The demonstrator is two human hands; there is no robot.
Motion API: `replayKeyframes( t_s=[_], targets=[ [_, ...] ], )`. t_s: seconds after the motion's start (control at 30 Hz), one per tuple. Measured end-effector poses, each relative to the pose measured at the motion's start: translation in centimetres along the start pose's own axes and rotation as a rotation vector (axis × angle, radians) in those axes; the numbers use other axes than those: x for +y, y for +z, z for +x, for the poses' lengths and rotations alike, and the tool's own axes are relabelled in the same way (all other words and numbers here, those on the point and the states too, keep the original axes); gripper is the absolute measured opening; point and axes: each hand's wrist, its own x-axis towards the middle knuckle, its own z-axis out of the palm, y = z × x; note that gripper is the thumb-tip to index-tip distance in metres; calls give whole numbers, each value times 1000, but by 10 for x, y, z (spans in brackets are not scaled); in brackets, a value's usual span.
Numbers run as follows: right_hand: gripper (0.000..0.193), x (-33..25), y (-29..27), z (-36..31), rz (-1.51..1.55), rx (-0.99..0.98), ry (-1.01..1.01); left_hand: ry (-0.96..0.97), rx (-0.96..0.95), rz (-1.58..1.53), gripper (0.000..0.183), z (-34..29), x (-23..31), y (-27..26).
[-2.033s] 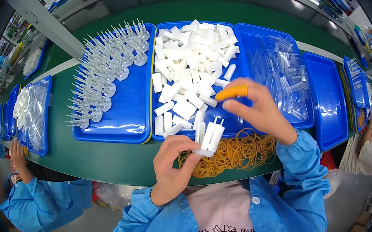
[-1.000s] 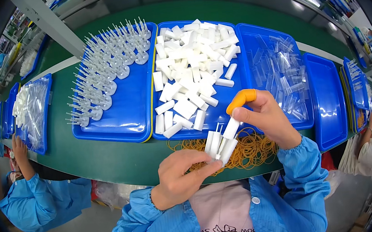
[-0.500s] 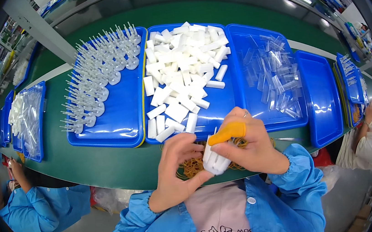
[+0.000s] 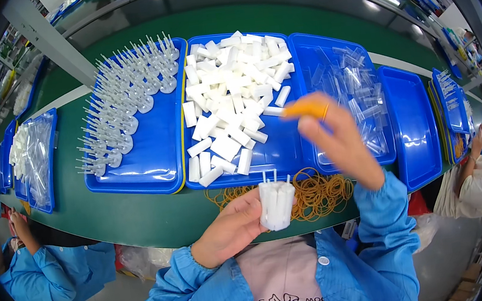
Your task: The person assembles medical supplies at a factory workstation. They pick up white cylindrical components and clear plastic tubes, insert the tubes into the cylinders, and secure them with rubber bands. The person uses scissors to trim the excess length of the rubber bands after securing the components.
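My left hand (image 4: 232,226) is closed on a cluster of white sticks (image 4: 277,206) held upright above the table's near edge. A few thin pins rise from its top. My right hand (image 4: 341,139), smeared by motion, reaches over the middle blue tray (image 4: 280,155), its index finger stretched out in an orange finger cot (image 4: 307,108) and its thumb apart. That fingertip is at the end of a white block (image 4: 274,111); whether they touch I cannot tell. Many more white blocks (image 4: 234,92) are heaped in this tray.
A left blue tray (image 4: 156,166) carries rows of clear pronged bases (image 4: 130,118). Clear tubes (image 4: 361,110) lie in the right tray, beside another blue tray (image 4: 414,131). Brown rubber bands (image 4: 323,194) spread in front. Co-workers sit on the left (image 4: 59,272) and right (image 4: 476,183).
My right hand has let go of the white cluster and moved up and forward over the middle tray. My left hand keeps the cluster, now more upright.
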Motion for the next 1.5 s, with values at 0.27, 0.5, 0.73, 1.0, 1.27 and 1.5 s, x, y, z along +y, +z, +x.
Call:
replayKeyframes(
  t_s=[0.27, 0.5, 0.73, 1.0, 1.27, 1.5],
  targets=[
    [44, 113, -32, -2, -994, 79, 76, 21, 35, -209, 59, 1, 7, 9],
    [48, 57, -26, -43, -943, -9, 74, 235, 141, 110, 71, -13, 5, 5],
    [33, 29, -36, -51, -907, 92, 39, 290, 258, 42, 57, -17, 8, 0],
    [40, 43, -16, -54, -982, -4, 72, 344, 299, 44, 57, -13, 7, 9],
    [33, -24, -16, -57, 379, 198, 183, 561, 308, 616, 62, -15, 1, 9],
    [43, -55, 28, -68, 525, 257, 18, 609, 208, 586, 54, -14, -5, 15]
  ],
)
